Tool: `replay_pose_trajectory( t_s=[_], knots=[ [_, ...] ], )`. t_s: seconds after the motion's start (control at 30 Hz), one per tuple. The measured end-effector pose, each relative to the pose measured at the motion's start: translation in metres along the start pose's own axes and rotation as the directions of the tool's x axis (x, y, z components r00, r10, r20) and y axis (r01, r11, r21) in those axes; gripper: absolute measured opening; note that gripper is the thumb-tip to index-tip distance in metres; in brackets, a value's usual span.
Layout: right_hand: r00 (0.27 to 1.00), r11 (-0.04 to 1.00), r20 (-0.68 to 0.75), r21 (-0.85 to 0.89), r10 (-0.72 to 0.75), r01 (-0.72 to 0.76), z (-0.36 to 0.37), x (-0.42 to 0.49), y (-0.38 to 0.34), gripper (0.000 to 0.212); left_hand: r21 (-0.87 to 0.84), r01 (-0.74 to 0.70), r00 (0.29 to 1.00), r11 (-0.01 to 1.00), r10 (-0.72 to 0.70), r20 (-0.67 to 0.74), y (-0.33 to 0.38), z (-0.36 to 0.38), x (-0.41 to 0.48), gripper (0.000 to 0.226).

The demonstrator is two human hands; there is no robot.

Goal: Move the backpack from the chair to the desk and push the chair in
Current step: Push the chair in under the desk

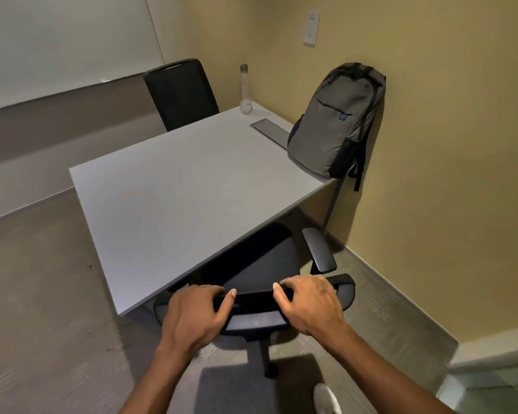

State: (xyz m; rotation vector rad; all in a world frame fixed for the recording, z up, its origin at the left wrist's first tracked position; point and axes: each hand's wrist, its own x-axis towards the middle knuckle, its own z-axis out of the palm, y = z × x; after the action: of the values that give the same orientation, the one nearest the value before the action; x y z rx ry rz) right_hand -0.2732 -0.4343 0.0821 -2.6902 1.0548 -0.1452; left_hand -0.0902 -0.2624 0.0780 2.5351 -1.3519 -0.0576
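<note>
On the far right corner of the grey desk (174,192) the grey backpack (335,121) stands upright, its back leaning against the yellow wall (449,144), one black strap hanging down past the desk edge. Just beside its base a recessed cable hatch (268,130) is set into the desktop, and beyond that, near the wall corner, stands a clear bottle (245,89) with a grey cap. A second black chair (181,92) sits tucked at the far side of the desk, below a whiteboard (63,46).

Nearest the camera, the black office chair (263,264) has its seat partly under the desk's near edge; its right armrest (319,249) lies just outside the desk's corner, close to the desk leg and the wall's baseboard. Both hands rest on the top of the chair's backrest. The left hand (196,315) curls over the rail with fingers wrapped forward and thumb pointing toward the middle; the right hand (310,303) grips the same rail a little apart from it, fingers bent over the front edge. Below, a white shoe (326,398) shows on the carpet next to the chair's base.
</note>
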Motion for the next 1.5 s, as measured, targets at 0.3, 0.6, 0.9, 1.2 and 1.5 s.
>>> replay_pose_trajectory(
  t_s=[0.3, 0.6, 0.9, 1.2, 1.5],
  knots=[
    [0.993, 0.993, 0.008, -0.006, -0.12, 0.12, -0.026, 0.075, 0.08, 0.06, 0.005, 0.146, 0.989, 0.989, -0.146, -0.024, 0.076, 0.019, 0.057, 0.06],
    [0.973, 0.974, 0.056, 0.029, -0.225, 0.224, -0.051, 0.154, 0.147, 0.055, 0.032, 0.306, 0.952, 0.951, -0.305, -0.022, 0.141, 0.042, 0.112, 0.061],
    [0.95, 0.956, 0.11, 0.02, -0.293, 0.293, -0.073, 0.215, 0.18, 0.052, 0.022, 0.407, 0.913, 0.913, -0.406, -0.03, 0.18, 0.059, 0.164, 0.062],
    [0.927, 0.939, 0.148, 0.046, -0.344, 0.341, -0.077, 0.269, 0.194, 0.058, -0.035, 0.476, 0.878, 0.879, -0.477, -0.025, 0.186, 0.072, 0.208, 0.067],
    [0.917, 0.93, 0.156, 0.059, -0.367, 0.362, -0.081, 0.313, 0.196, 0.056, -0.054, 0.501, 0.864, 0.864, -0.503, -0.032, 0.18, 0.076, 0.253, 0.063]
  ],
)
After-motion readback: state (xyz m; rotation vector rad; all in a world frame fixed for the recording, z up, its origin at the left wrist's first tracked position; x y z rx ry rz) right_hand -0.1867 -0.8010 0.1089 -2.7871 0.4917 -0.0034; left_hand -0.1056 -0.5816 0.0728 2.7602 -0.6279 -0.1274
